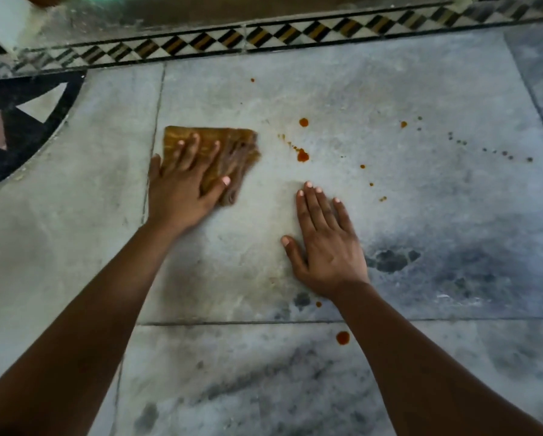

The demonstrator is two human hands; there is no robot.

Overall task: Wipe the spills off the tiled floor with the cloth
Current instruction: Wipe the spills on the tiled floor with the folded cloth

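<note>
Most of the job looks left to do. Orange-red drops and splashes (303, 155) dot the grey stone-tiled floor (421, 89) toward the patterned border strip (264, 34), with a larger blob (342, 337) by the near grout line. The left hand (182, 180) presses flat, fingers spread, on the folded mustard-brown cloth (232, 149), pinning rather than gripping it, just beside the tile's left seam. The right hand (325, 243) lies open, palm down on bare tile, holding nothing.
</note>
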